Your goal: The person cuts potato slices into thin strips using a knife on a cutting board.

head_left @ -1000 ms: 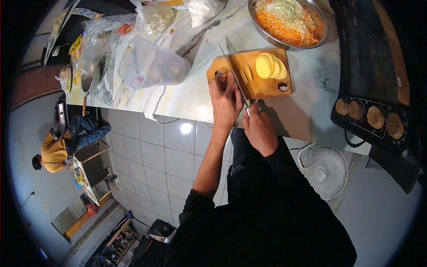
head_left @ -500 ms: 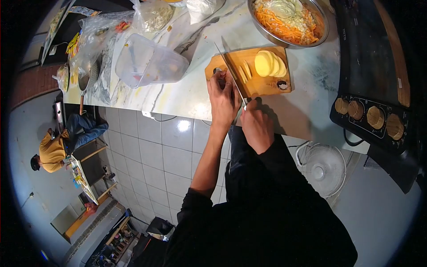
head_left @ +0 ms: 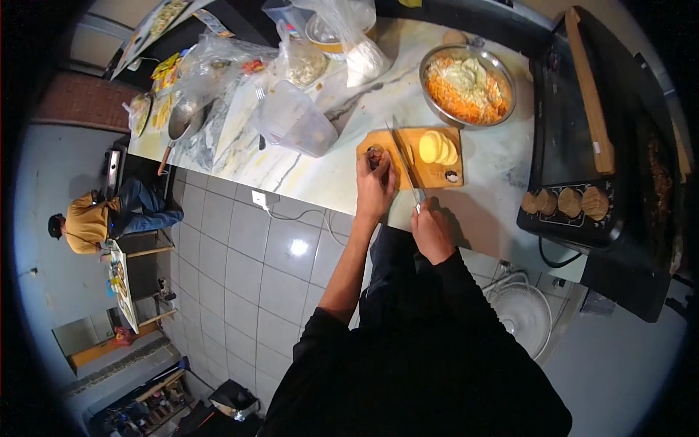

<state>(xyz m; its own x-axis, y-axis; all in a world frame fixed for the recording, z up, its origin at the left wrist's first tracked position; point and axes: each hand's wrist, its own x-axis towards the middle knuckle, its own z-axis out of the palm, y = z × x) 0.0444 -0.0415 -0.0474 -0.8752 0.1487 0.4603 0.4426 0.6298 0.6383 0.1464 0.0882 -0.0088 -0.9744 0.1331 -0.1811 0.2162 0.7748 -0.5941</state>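
On the wooden board (head_left: 428,180), near its left end, your left hand (head_left: 376,191) has its fingers bent and bunched close together. Something small and dark shows by the fingertips, but you can't tell what it is or if they pinch it. Your right hand (head_left: 432,231) is closed around the handle of the knife (head_left: 406,166). The blade slants over the board, between your left hand and the round yellow slices (head_left: 435,148). Those slices lean on each other in a pile at the right side of the board. Thin yellow strips (head_left: 410,154) lie just beside the blade, on the side near the pile. The board sits on the table (head_left: 489,164). Past the board is a shiny bowl (head_left: 512,81) with orange shreds (head_left: 466,108) and pale bits on top. To the left is a clear tub (head_left: 302,125). Off to the right is a black cooker (head_left: 564,156) with round wooden knobs. Far left, a person (head_left: 89,222) in a yellow top sits by a small table (head_left: 125,288).
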